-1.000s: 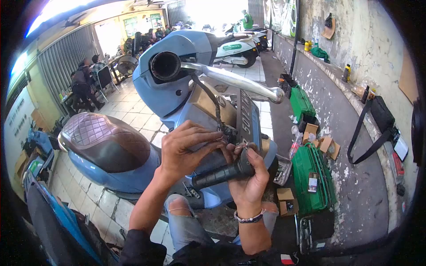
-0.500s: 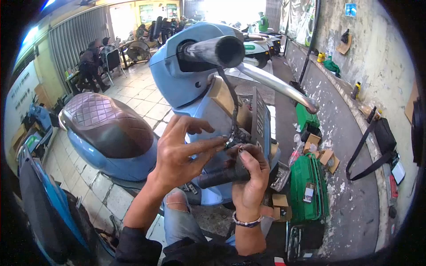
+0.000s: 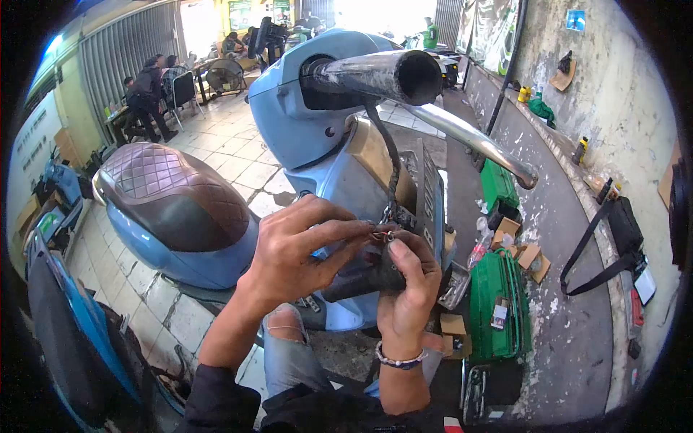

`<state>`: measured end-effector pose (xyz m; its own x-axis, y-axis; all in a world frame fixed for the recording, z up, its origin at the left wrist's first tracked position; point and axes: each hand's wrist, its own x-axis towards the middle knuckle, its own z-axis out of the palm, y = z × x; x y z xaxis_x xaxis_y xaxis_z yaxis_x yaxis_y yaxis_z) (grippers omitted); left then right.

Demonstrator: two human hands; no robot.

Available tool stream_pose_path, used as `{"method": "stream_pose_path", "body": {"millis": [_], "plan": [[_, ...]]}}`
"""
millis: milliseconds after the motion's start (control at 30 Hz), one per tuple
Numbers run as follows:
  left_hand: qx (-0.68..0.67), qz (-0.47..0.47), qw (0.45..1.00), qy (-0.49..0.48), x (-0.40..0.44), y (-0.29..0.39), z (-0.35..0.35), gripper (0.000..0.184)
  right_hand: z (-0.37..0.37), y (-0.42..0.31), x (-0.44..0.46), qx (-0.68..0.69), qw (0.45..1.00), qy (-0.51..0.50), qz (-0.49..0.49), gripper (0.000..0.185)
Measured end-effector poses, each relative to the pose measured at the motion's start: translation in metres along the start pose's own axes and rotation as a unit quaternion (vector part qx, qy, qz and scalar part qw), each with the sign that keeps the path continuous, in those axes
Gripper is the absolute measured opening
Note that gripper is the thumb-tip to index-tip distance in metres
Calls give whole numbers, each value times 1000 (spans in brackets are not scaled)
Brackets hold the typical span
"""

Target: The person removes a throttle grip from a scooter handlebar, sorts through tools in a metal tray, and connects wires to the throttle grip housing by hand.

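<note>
In front of the blue scooter (image 3: 278,137), both my hands meet around a small part with thin wire ends. My right hand (image 3: 408,281) is closed on a black handlebar grip (image 3: 354,283), its thumb and forefinger pressed by a tiny shiny metal piece (image 3: 390,236). My left hand (image 3: 292,249) is closed in a pinch, fingertips touching a thin reddish wire (image 3: 377,234) beside that piece. A dark cable (image 3: 384,144) hangs from the bare handlebar tube (image 3: 375,76) down to a dark connector cluster behind my fingers. The exact fitting between my fingertips is mostly hidden.
The scooter's quilted brown seat (image 3: 170,191) is on the left, with another scooter (image 3: 79,332) nearer. To the right are a green crate (image 3: 498,310), cardboard boxes (image 3: 453,332) and a ledge with a black bag (image 3: 619,224). People (image 3: 148,94) are at a table far back.
My left hand has lowered slightly and its fingers have closed together against the small part at my right thumb. The view has shifted a little, so the handlebar tube appears farther right.
</note>
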<state>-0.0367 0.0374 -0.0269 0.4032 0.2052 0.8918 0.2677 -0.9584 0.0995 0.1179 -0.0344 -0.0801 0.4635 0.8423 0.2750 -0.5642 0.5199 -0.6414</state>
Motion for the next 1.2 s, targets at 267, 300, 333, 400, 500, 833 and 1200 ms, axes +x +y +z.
{"method": "stream_pose_path", "body": {"millis": [267, 300, 333, 400, 500, 833, 1200], "plan": [[53, 4, 998, 26, 8, 10, -1, 34, 1, -2, 2, -55, 998, -13, -16, 25], [53, 5, 998, 26, 8, 10, -2, 34, -1, -2, 2, -56, 998, -17, -9, 25], [64, 22, 998, 16, 8, 10, -3, 34, -2, -2, 2, -57, 998, -20, -2, 25], [74, 40, 996, 7, 9, 9, -4, 34, -2, -1, 2, -48, 999, -19, -1, 24], [82, 55, 995, 6, 10, 9, -4, 33, -1, -4, 1, -19, 999, -21, 17, 21], [70, 45, 997, 8, 6, 8, 0, 28, -5, -6, 5, -26, 999, -40, 13, 15], [75, 42, 996, 24, 7, 14, 4, 28, -4, -7, 4, -5, 999, -29, 13, 14]]}}
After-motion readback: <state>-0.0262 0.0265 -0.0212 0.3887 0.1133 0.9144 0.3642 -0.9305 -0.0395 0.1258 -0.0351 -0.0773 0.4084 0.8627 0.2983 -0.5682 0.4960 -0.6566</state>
